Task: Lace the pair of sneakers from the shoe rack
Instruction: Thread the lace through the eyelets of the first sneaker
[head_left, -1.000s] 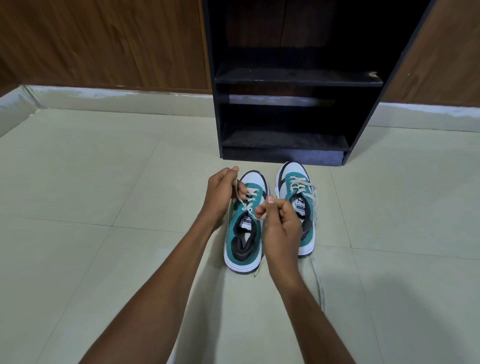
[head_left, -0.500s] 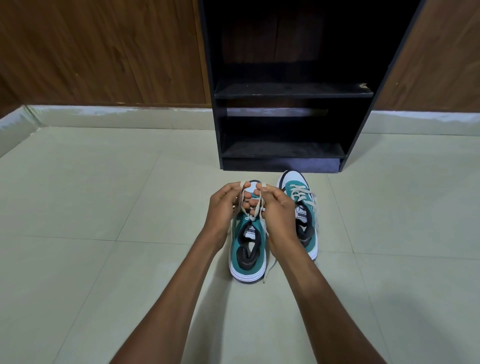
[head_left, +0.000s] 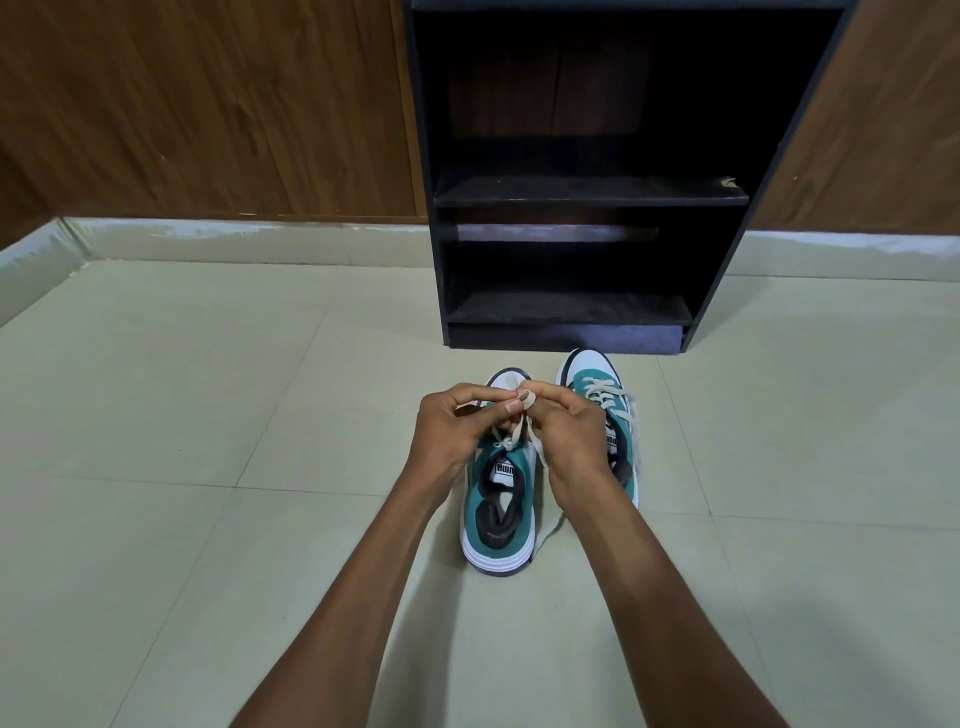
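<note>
Two teal, white and black sneakers stand side by side on the floor, toes toward the rack. Over the left sneaker (head_left: 496, 514) my left hand (head_left: 449, 431) and my right hand (head_left: 563, 431) meet, each pinching part of its cream lace (head_left: 514, 434) above the eyelets. The hands hide the toe half of that shoe. A loose lace end trails off by its right side. The right sneaker (head_left: 597, 384) sits just beyond my right hand, its lace crossed through the eyelets, its heel partly hidden by my wrist.
A black shoe rack (head_left: 582, 192) with bare shelves stands right behind the sneakers against a wood-panel wall (head_left: 208, 104). Pale floor tiles (head_left: 182, 415) spread to the left and right, with a low skirting along the wall.
My hands came together over the left sneaker's toe end, drawing both lace parts up between them. The camera view tilted up slightly, so the rack looks taller.
</note>
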